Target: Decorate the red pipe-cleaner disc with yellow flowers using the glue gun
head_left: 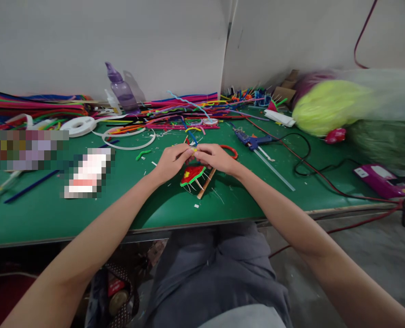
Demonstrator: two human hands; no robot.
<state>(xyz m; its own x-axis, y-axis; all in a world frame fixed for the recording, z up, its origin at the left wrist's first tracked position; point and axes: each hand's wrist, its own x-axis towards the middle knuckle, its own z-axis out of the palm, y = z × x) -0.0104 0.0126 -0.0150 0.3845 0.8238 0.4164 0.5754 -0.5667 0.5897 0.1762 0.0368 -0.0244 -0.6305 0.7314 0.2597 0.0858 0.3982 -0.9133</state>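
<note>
My left hand [173,160] and my right hand [217,158] meet over the green table, fingertips together. Between them is a small yellow piece [194,149], seemingly pipe cleaner, mostly covered by the fingers. Just below lies a red fuzzy shape with a green edge and a yellow patch [193,175], pale thin strands sticking out of it. A flat wooden stick [206,184] rests beside it under my right hand. An orange-red loop, seemingly a scissors handle [232,151], shows behind that hand. Behind the fingers stands a bent blue pipe cleaner [184,126].
A blue glue gun [252,140] and a clear glue stick [275,171] lie to the right, with cables. Pipe cleaners [35,107] are heaped along the wall. A white ribbon roll [78,126] and purple bottle [124,93] are left; plastic bags [328,107] sit far right.
</note>
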